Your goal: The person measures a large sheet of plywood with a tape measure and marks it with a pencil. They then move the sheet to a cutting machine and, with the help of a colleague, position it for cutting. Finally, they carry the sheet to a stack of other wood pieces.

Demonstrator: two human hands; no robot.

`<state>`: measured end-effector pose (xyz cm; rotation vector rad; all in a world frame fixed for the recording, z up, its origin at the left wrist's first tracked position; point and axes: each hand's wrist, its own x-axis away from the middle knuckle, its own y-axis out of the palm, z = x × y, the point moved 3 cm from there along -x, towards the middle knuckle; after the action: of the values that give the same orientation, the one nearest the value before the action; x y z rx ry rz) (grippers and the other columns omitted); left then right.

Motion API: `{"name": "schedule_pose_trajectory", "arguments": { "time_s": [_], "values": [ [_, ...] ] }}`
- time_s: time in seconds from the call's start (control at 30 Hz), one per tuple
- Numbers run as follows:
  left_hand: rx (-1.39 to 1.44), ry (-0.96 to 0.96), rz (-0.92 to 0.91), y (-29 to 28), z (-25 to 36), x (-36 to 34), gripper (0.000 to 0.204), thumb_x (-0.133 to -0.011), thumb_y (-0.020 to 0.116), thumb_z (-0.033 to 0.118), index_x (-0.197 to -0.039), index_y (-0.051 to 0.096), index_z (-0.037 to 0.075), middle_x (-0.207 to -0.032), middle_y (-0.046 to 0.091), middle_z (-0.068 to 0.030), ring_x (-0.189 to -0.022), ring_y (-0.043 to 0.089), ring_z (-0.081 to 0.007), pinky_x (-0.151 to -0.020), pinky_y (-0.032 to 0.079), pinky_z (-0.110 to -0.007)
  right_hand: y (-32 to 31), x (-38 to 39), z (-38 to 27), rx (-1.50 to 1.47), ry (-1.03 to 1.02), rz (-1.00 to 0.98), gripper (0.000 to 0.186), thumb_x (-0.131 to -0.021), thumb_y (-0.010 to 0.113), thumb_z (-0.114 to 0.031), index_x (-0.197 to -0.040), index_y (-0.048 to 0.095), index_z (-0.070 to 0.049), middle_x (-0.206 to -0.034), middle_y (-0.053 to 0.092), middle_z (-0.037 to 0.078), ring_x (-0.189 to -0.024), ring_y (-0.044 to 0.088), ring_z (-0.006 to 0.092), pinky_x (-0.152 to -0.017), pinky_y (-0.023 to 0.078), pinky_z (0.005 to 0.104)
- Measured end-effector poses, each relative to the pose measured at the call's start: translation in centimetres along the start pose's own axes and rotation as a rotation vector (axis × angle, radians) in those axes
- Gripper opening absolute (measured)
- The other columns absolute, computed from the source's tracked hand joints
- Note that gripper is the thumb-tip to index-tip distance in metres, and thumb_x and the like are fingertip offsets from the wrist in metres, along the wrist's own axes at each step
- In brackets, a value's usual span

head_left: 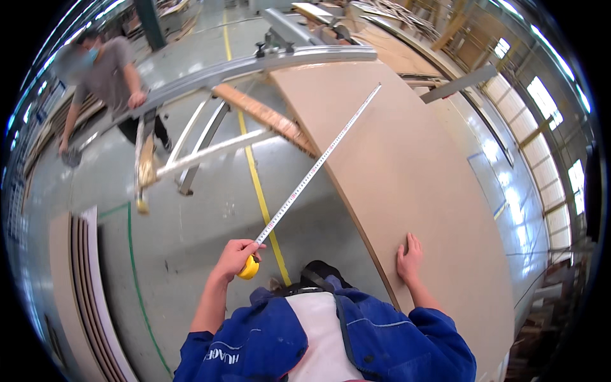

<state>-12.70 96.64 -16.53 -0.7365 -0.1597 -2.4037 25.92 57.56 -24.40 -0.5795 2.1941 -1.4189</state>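
Note:
My left hand (237,258) is closed on a yellow tape measure (248,268) just off the left edge of a large beige board (414,184). The white blade (296,190) is pulled out diagonally up and to the right, with its far end over the board's upper part. My right hand (410,258) lies on the board near its left edge, fingers stretched out. The board's far end meets a metal rail (318,55), and an orange-brown wooden beam (261,114) runs to its left edge.
A co-worker (111,73) in a grey shirt and mask stands by the saw's metal frame (207,149) at upper left. Stacked panels (76,286) stand at lower left. A yellow floor line (254,181) runs beneath the frame. More boards and timber (401,28) are at the back.

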Motion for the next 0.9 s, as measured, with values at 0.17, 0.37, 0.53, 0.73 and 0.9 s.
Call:
{"name": "schedule_pose_trajectory", "arguments": {
  "time_s": [0.17, 0.37, 0.53, 0.73, 0.9],
  "values": [
    [-0.032, 0.02, -0.047, -3.7, 4.8, -12.6, 0.03, -0.105, 0.058, 0.019, -0.11, 0.075, -0.005, -0.077, 0.07, -0.0059, -0.069, 0.06, -0.0102, -0.064, 0.048, -0.027, 0.5, -7.0, -3.1, 0.043, -0.01, 0.072, 0.037, -0.09, 0.064, -0.013, -0.126, 0.064, -0.002, -0.12, 0.065, 0.018, -0.115, 0.059, 0.0362, -0.099, 0.048, 0.0466],
    [-0.123, -0.032, -0.053, -6.1, 11.6, -24.6, 0.028, -0.104, 0.058, 0.017, -0.11, 0.075, -0.005, -0.077, 0.07, -0.0065, -0.07, 0.064, -0.0123, -0.065, 0.05, -0.027, 4.3, -22.4, -7.0, -0.03, -0.102, 0.088, 0.025, -0.087, 0.066, -0.012, -0.111, 0.069, -0.005, -0.103, 0.068, 0.013, -0.1, 0.064, 0.033, -0.086, 0.054, 0.0428],
    [-0.16, -0.06, -0.041, -7.9, 16.5, -33.8, 0.028, -0.103, 0.059, 0.017, -0.108, 0.075, -0.005, -0.077, 0.07, -0.0075, -0.07, 0.064, -0.0133, -0.066, 0.05, -0.027, 8.9, -33.7, -9.2, -0.038, -0.156, 0.066, 0.021, -0.085, 0.069, -0.015, -0.106, 0.069, -0.008, -0.099, 0.068, 0.01, -0.097, 0.065, 0.0297, -0.084, 0.055, 0.0408],
    [-0.167, -0.067, -0.1, -11.7, 21.7, -46.3, 0.027, -0.103, 0.06, 0.018, -0.108, 0.076, -0.003, -0.079, 0.07, -0.0065, -0.071, 0.065, -0.013, -0.068, 0.05, -0.027, 12.8, -45.5, -11.3, -0.042, -0.198, 0.07, 0.024, -0.086, 0.068, -0.014, -0.108, 0.067, -0.007, -0.103, 0.067, 0.01, -0.1, 0.063, 0.0302, -0.086, 0.055, 0.0412],
    [-0.212, -0.07, -0.151, -14.6, 25.2, -54.6, 0.029, -0.104, 0.058, 0.019, -0.107, 0.074, -0.004, -0.078, 0.069, -0.0062, -0.07, 0.065, -0.0129, -0.066, 0.051, -0.026, 13.7, -51.1, -11.0, -0.026, -0.14, 0.073, 0.031, -0.085, 0.067, -0.013, -0.116, 0.064, -0.007, -0.115, 0.065, 0.011, -0.108, 0.061, 0.0318, -0.091, 0.054, 0.0426]
  ]
}}
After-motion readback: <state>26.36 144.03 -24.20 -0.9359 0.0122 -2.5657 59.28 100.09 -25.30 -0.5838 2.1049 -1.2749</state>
